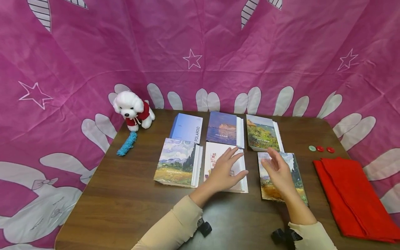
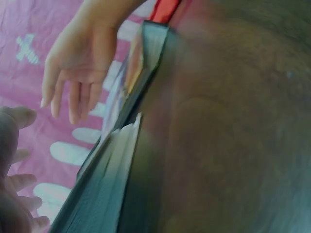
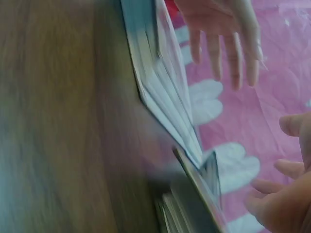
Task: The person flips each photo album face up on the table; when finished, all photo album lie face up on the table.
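Note:
My left hand (image 1: 222, 172) hovers over a white photo album (image 1: 211, 158) with pink drawings, fingers spread and nothing in its grasp. Above another photo album (image 1: 265, 187), with a painted wheat-field cover, is my right hand (image 1: 279, 173), its fingers loosely bent and apart from the thumb. Each hand partly hides the cover beneath it in the head view. Both wrist views show the hands facing each other above the album edges, with a gap between them. A similar wheat-field album (image 1: 175, 163) lies left of the white one.
Behind stand a blue Polaroid album (image 1: 187, 126), a sea-cliff album (image 1: 222, 128) and a garden album (image 1: 262, 133). A plush dog (image 1: 132, 109) and blue yarn (image 1: 127, 143) sit left. Right are red cloth (image 1: 353, 198), two red discs (image 1: 330, 150) and a green disc (image 1: 312, 148).

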A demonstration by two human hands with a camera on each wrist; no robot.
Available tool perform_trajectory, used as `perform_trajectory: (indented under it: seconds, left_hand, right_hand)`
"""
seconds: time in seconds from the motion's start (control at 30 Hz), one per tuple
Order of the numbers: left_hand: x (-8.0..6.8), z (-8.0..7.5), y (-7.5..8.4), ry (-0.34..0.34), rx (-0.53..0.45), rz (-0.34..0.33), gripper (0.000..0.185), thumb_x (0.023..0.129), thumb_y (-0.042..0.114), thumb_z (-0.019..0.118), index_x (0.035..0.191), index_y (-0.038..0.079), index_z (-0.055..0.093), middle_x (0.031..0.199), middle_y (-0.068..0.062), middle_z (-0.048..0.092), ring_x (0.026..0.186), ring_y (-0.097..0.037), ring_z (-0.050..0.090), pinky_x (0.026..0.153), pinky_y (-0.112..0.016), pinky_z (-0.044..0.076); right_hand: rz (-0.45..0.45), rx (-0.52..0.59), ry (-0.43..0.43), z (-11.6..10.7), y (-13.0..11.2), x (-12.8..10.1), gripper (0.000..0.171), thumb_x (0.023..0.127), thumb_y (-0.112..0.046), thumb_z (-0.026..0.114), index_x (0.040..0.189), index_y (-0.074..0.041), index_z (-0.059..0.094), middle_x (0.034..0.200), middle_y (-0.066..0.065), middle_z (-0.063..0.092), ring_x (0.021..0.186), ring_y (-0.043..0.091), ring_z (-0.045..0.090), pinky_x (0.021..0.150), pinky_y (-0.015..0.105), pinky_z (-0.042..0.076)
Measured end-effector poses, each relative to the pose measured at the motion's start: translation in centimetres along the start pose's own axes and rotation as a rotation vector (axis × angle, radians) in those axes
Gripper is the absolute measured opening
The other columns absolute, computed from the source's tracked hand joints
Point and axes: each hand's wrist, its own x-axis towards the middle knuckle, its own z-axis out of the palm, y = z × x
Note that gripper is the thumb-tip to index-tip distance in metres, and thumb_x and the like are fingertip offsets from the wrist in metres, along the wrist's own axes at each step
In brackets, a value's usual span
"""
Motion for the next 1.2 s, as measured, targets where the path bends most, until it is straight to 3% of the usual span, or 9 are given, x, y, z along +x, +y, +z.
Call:
perform_trajectory:
  seconds: [0.2,0.33,0.43,0.57,0.7,0.83,0.97,1.1,1.2]
  left_hand:
    - [0.2,1.5,0.9,-0.063,0.025,0.040,0.062,0.099,0.041,0.064,0.152,0.013,0.047,0.164,-0.006,0.032,0.151,-0.032,0.027,0.120,-0.049,0.027]
    - [0.0,2.5,1.6,-0.101,-0.032,0.068,0.063,0.099,0.039,0.065,0.152,0.010,0.046,0.164,-0.007,0.030,0.151,-0.029,0.027,0.120,-0.046,0.028]
    - [-0.2,3.5,2.2,-0.132,-0.057,0.093,0.064,0.099,0.038,0.066,0.152,0.009,0.045,0.163,-0.010,0.031,0.151,-0.030,0.027,0.120,-0.042,0.029]
    - [-0.5,5.0,3.2,-0.167,-0.014,0.109,0.068,0.098,0.041,0.066,0.153,0.009,0.044,0.162,-0.013,0.032,0.150,-0.031,0.029,0.120,-0.039,0.030]
    - [-0.9,6.7,4.3,-0.220,0.070,0.086,0.077,0.095,0.047,0.067,0.157,0.011,0.037,0.164,-0.014,0.028,0.151,-0.031,0.027,0.119,-0.039,0.031]
    - [-1.1,8.3,5.1,-0.267,0.141,0.042,0.086,0.092,0.053,0.069,0.160,0.015,0.032,0.166,-0.013,0.022,0.152,-0.032,0.020,0.118,-0.040,0.032]
    - [-0.8,9.1,5.4,-0.263,0.173,-0.012,0.092,0.086,0.052,0.076,0.160,0.017,0.032,0.167,-0.014,0.018,0.154,-0.029,0.015,0.119,-0.039,0.030]
    - [-0.4,9.3,5.5,-0.237,0.201,-0.036,0.095,0.083,0.050,0.080,0.159,0.015,0.035,0.166,-0.015,0.021,0.153,-0.026,0.018,0.119,-0.034,0.029]
    - [-0.3,9.3,5.5,-0.213,0.209,-0.045,0.095,0.081,0.048,0.082,0.158,0.015,0.036,0.165,-0.014,0.025,0.152,-0.025,0.023,0.117,-0.031,0.031]
  right_hand:
    - [0.079,-0.152,0.093,-3.2,0.6,-0.3,0.069,0.101,-0.035,0.061,0.156,-0.003,0.034,0.160,0.026,0.032,0.145,0.050,0.026,0.115,0.065,0.025]
    - [0.173,-0.225,0.093,-5.2,1.8,-0.2,0.077,0.102,-0.042,0.057,0.158,0.000,0.025,0.160,0.030,0.027,0.145,0.052,0.025,0.112,0.069,0.024]
    - [0.230,-0.230,0.071,-6.0,2.7,-0.2,0.081,0.103,-0.045,0.055,0.159,0.002,0.020,0.159,0.033,0.026,0.145,0.051,0.026,0.113,0.067,0.025]
    - [0.254,-0.162,0.040,-6.1,3.3,-0.3,0.081,0.102,-0.043,0.057,0.158,0.004,0.021,0.158,0.034,0.026,0.144,0.051,0.027,0.113,0.064,0.028]
    - [0.271,-0.111,0.019,-5.9,3.3,-0.7,0.082,0.102,-0.042,0.058,0.158,0.003,0.021,0.161,0.033,0.021,0.147,0.051,0.022,0.114,0.065,0.026]
    - [0.306,-0.130,0.041,-5.8,3.3,-1.1,0.080,0.102,-0.043,0.056,0.157,0.004,0.023,0.160,0.033,0.024,0.146,0.050,0.023,0.115,0.064,0.026]
    - [0.330,-0.113,0.034,-5.7,3.1,-1.0,0.081,0.102,-0.046,0.054,0.158,0.004,0.023,0.160,0.032,0.024,0.147,0.048,0.023,0.116,0.063,0.025]
    - [0.359,-0.072,0.056,-5.7,3.0,-0.8,0.078,0.102,-0.047,0.053,0.157,0.002,0.028,0.160,0.027,0.030,0.145,0.041,0.030,0.116,0.055,0.030]
    - [0.388,-0.014,0.114,-5.8,3.3,-0.9,0.070,0.102,-0.045,0.055,0.153,0.001,0.040,0.147,0.013,0.050,0.130,0.027,0.046,0.105,0.032,0.042]
